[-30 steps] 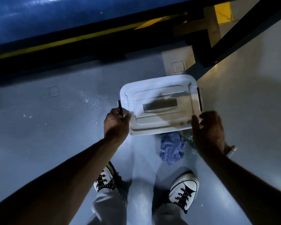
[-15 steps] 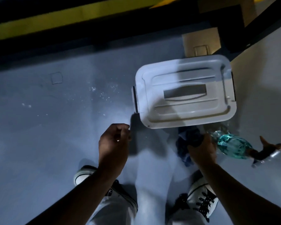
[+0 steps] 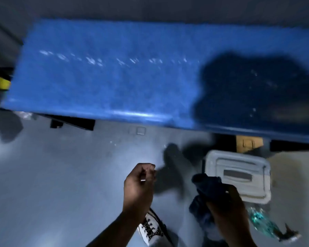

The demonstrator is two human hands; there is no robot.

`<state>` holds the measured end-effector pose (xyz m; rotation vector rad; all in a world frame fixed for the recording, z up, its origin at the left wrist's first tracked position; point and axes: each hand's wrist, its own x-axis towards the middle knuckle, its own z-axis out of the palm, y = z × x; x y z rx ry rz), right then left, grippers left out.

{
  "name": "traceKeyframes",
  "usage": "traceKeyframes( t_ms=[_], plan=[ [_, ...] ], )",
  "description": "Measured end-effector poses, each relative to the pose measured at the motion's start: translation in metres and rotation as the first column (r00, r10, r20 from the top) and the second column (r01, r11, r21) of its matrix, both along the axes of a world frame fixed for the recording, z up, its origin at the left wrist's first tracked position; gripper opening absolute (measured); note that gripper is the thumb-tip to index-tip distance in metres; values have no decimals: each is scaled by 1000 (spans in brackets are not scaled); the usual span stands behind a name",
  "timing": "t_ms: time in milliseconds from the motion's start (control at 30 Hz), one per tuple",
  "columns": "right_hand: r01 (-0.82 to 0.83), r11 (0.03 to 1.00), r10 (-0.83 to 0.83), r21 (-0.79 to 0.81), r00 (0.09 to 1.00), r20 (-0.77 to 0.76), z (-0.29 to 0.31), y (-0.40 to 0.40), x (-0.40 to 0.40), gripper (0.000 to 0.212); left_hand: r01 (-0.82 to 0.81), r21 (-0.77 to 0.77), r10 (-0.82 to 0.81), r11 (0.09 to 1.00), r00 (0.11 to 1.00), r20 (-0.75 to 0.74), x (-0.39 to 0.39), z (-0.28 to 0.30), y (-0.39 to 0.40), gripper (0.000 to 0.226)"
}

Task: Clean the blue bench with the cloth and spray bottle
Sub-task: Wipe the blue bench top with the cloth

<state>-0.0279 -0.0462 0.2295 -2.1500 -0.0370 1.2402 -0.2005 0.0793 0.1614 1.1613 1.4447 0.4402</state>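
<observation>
Blue bench (image 3: pixel 114 77) across the top of the view, pale streaks along its surface, a dark shadow at its right end. Left hand (image 3: pixel 138 186) over the grey floor (image 3: pixel 52 175), fingers curled loosely, nothing visibly held. Right hand (image 3: pixel 227 207) gripping the dark cloth (image 3: pixel 208 184), bunched, and seemingly the teal spray bottle (image 3: pixel 262 221) too, nozzle pointing lower right. White lidded box (image 3: pixel 239 175) on the floor just beyond, below the bench edge. White laced shoe (image 3: pixel 150 227) beneath the left wrist.

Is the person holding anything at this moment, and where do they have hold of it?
The right hand grips a dark blue cloth, bunched up in the fist. The left hand is loosely curled and holds nothing.
</observation>
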Motion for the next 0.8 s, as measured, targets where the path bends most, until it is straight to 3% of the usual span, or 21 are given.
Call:
traceKeyframes(
  t_ms=[67, 133, 233, 400, 500, 667, 800],
  plan=[
    [2, 994, -2, 106, 1000, 7, 30, 51, -22, 33, -21, 49, 21, 999, 1000, -1, -17, 30, 35, 17],
    [-62, 989, 32, 134, 977, 212, 40, 95, -45, 18, -52, 83, 53, 995, 999, -7, -36, 56, 69, 15],
    [-156, 969, 80, 191, 930, 358, 46, 156, -64, 37, -85, 140, 86, 987, 996, 4, -62, 82, 122, 15],
    [-237, 907, 122, 349, 939, 321, 61, 271, -92, 30, -161, 187, 163, 969, 987, 5, -95, 104, 200, 16],
    [-230, 886, 117, 402, 951, 286, 62, 325, -114, 40, -184, 210, 189, 960, 982, 0, -106, 115, 242, 18],
    [-248, 853, 152, 460, 960, 234, 52, 405, -148, 36, -230, 228, 239, 946, 971, -11, -120, 111, 317, 17],
    [-222, 857, 100, 465, 957, 272, 57, 449, -180, 39, -229, 129, 223, 965, 973, 62, -129, 121, 355, 16]
  ],
)
